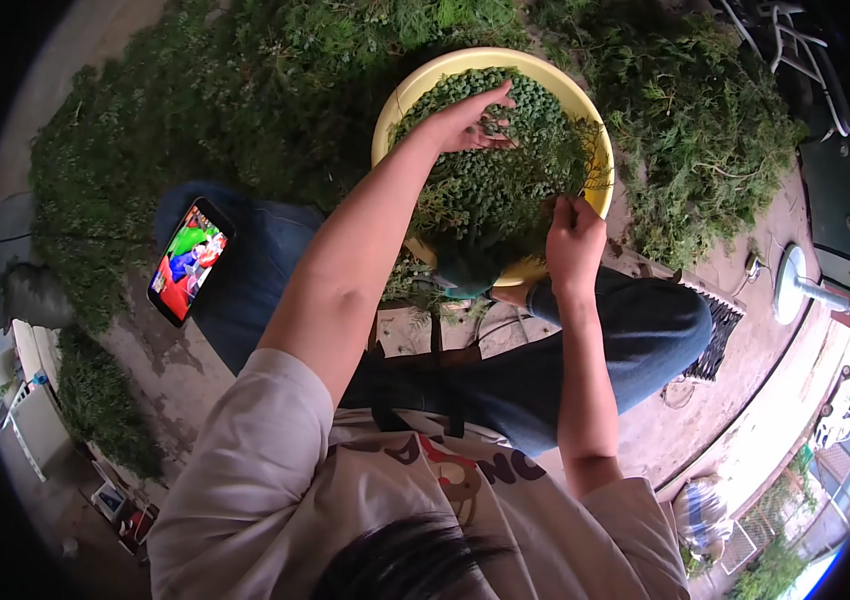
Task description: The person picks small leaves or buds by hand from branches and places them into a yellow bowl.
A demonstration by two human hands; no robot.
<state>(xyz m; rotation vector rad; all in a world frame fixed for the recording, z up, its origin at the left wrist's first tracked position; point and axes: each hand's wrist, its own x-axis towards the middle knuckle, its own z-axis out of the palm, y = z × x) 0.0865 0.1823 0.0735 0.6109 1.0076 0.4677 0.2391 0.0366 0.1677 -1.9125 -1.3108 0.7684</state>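
Note:
A yellow basin [597, 112] between my knees holds many small green berries [535, 105] and bits of leafy sprigs. My left hand [475, 122] reaches over the berries with its fingers spread, and nothing shows in its grasp. At the basin's right rim my right hand [575, 228] is closed around a thin green sprig [595, 165], which sticks up above the fist against the basin's inner wall. A phone [191, 258] with a bright, colourful picture on its screen rests on my left thigh.
Heaps of cut green branches [215, 110] cover the ground to the left and behind the basin, with another pile [690, 130] to the right. A round pale stool-like object [791, 284] stands at the right. A filled sack [703, 515] lies at lower right.

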